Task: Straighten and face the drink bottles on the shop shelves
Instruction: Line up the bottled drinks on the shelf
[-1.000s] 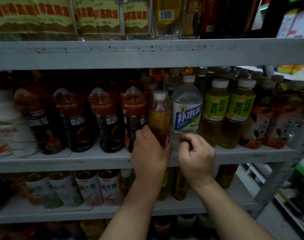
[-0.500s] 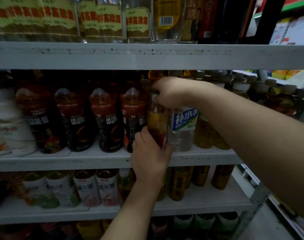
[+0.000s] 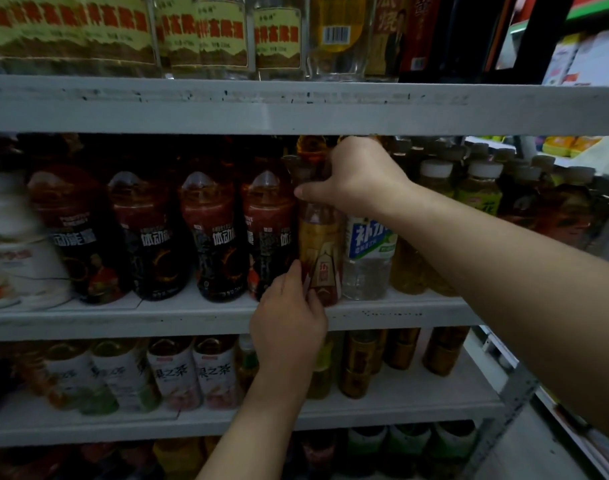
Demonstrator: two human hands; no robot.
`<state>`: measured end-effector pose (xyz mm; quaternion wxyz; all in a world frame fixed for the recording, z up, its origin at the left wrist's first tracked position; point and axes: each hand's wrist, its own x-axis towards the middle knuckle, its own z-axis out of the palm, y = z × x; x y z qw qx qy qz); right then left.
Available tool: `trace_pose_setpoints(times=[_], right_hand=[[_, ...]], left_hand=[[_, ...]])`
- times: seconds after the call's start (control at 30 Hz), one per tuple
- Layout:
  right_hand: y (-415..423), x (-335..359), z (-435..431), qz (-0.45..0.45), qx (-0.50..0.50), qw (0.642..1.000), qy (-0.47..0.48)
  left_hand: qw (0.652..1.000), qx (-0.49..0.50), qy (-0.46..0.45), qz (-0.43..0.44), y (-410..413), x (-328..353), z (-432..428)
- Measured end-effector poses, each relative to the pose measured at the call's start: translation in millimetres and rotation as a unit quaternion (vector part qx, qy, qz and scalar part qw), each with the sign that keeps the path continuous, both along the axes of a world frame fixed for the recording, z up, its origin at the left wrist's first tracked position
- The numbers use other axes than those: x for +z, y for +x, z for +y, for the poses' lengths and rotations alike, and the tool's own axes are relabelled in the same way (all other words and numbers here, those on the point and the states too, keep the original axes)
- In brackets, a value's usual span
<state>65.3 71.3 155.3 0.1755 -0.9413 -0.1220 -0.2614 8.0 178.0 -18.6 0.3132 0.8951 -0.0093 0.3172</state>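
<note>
A small amber bottle (image 3: 322,251) with a gold and red label stands at the front of the middle shelf (image 3: 192,318). My left hand (image 3: 289,320) wraps its base from the left. My right hand (image 3: 358,174) covers its cap and neck from above. Right of it stands a clear water bottle (image 3: 367,258) with a blue and white label. To the left runs a row of dark red energy drink bottles (image 3: 209,237), labels forward. Yellow-green tea bottles (image 3: 479,188) with white caps sit further right, partly hidden behind my right forearm.
The upper shelf (image 3: 296,105) holds glass liquor bottles (image 3: 209,32) close above my right hand. The lower shelf carries tea bottles (image 3: 173,372) and gold cans (image 3: 356,365). White packs (image 3: 15,251) sit at the far left. A metal upright (image 3: 503,407) closes off the right end.
My right hand rose from the shelf edge to the amber bottle's top. The bottle has turned so its red label panel faces forward. My left hand stays at its base.
</note>
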Motion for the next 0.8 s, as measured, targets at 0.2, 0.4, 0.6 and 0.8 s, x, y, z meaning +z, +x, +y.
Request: trace_pose_setpoints(times=[0.2,0.4,0.6,0.8], right_hand=[[2.0,2.0,5.3,-0.010,-0.011,0.997,-0.072],[4.8,6.9,6.5,0.045,-0.010,0.991,-0.123],[-3.5,6.8,27.0,0.018,0.036,0.999,-0.029],[-4.4,2.1,57.2,0.172,0.112,0.958,0.201]], left_hand=[[1.000,0.014,-0.010,0.012,10.5,3.6,4.0],[1.000,-0.008,0.003,0.007,11.5,4.7,7.5],[0.996,0.055,-0.031,-0.069,4.9,5.5,33.7],[0.996,0.035,-0.086,-0.003,20.6,11.4,51.2]])
